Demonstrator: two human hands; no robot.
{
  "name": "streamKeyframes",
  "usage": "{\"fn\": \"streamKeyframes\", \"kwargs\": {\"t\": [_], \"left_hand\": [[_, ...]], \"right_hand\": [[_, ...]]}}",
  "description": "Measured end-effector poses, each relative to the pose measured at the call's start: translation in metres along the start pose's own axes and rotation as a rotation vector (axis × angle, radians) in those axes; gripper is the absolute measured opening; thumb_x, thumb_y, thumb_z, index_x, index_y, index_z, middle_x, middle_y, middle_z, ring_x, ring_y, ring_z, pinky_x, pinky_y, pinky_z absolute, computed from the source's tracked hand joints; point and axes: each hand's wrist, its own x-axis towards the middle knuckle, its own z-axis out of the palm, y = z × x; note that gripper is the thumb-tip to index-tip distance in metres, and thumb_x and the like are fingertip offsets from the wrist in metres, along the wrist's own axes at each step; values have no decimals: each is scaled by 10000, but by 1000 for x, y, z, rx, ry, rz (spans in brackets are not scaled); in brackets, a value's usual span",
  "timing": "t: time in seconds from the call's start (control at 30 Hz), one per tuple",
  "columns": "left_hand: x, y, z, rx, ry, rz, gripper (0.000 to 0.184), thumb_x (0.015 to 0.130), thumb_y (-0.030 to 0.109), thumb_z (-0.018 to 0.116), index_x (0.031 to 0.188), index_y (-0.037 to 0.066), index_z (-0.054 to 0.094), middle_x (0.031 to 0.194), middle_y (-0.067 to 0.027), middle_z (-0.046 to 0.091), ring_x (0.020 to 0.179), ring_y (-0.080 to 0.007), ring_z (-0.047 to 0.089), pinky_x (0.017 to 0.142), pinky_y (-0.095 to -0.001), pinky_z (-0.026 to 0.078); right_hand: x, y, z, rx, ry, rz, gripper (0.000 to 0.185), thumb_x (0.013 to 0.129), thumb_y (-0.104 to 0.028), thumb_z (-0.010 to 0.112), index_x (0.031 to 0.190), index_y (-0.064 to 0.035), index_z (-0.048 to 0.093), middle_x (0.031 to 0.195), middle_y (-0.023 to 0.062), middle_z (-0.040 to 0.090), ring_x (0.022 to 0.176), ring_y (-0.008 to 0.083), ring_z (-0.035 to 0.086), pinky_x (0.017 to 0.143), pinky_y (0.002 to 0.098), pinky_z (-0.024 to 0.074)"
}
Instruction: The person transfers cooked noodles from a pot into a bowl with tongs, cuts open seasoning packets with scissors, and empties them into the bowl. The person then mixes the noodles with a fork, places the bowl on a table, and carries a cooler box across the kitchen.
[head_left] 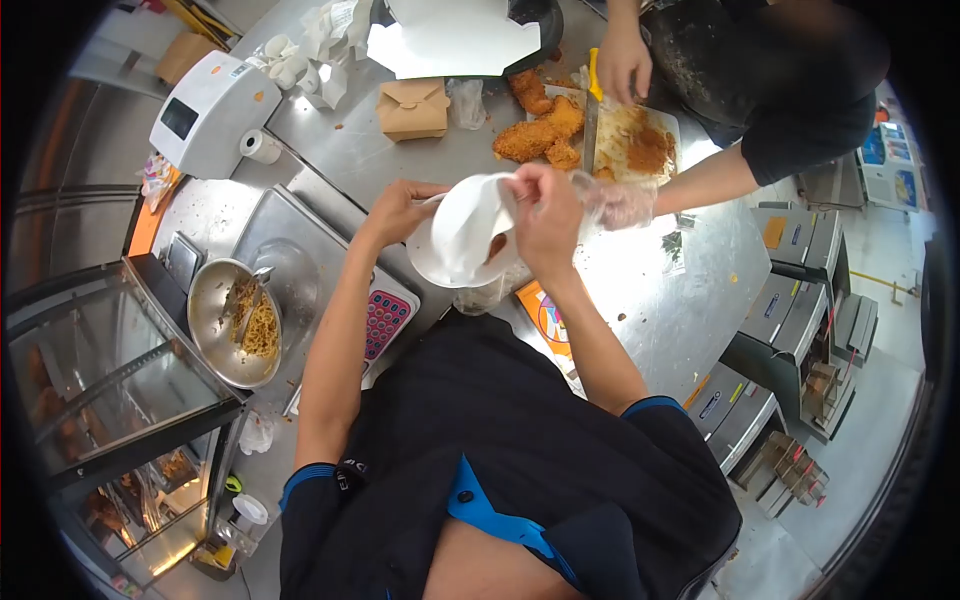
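The person's left hand is gripping the left side of a white container, its thumb and fingers closing on the edge with little gap between them. The right hand is curling its fingers inward and pinching the upper right edge of the same container, being mostly closed. Between the two hands, the container is tilting in front of the chest, over the near part of the metal counter, and something brown is showing inside its opening; whether its white layers are one piece or two cannot be told. Just beside the right hand, a co-worker's gloved hand is reaching in from the right, its fingers too blurred by the clear glove to read. The co-worker's bare hand is hanging half open, fingers pointing down, above a crumb-covered board. A yellow-handled knife is lying at the board's left side, next to pieces of breaded fried food. A brown carton is standing farther left, while a metal bowl is holding noodles and a utensil, well apart from the left hand.
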Motion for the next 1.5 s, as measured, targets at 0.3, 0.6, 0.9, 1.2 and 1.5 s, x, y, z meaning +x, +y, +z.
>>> {"fn": "streamKeyframes", "kwargs": {"t": [0.3, 0.6, 0.9, 1.2, 1.5], "left_hand": [[-25, -5, 2, -13, 225, 130, 292, 906, 174, 626, 1141, 7, 674, 1022, -92, 721, 916, -138, 655, 837, -294, 503], [-81, 57, 4, -274, 331, 211, 392, 1034, 278, 420, 1240, 0, 604, 1166, -112, 655, 1077, -144, 576, 963, -285, 416], [-96, 77, 10, -154, 390, 145, 335, 996, 118, 391, 1250, 11, 582, 1150, -123, 646, 1064, -162, 587, 952, -287, 418], [-96, 65, 12, -166, 542, 67, 341, 918, -4, 422, 1217, -24, 583, 1102, -152, 665, 1032, -202, 623, 932, -315, 447], [-99, 57, 9, -104, 731, 85, 364, 896, -24, 411, 1226, -31, 566, 1097, -191, 664, 1037, -263, 638, 930, -345, 458]], "right_hand": [[-16, -1, 8, 89, -242, 392, 228, 872, -254, 697, 855, -31, 658, 700, 85, 651, 567, 164, 586, 565, 313, 464], [-15, -30, -6, 224, -183, 513, 217, 841, -223, 719, 860, -15, 658, 715, 75, 675, 593, 146, 623, 582, 290, 502], [-9, -41, -20, 234, -199, 260, 192, 825, -157, 715, 963, -39, 651, 957, 105, 645, 839, 236, 616, 743, 358, 498], [0, -45, -19, 49, -560, -99, 278, 760, -148, 713, 1028, -98, 659, 1176, 96, 574, 1087, 294, 516, 867, 412, 435], [4, -43, 7, 180, -352, -302, 212, 700, -63, 726, 901, -87, 661, 858, 52, 658, 883, 259, 606, 756, 360, 464]]}}
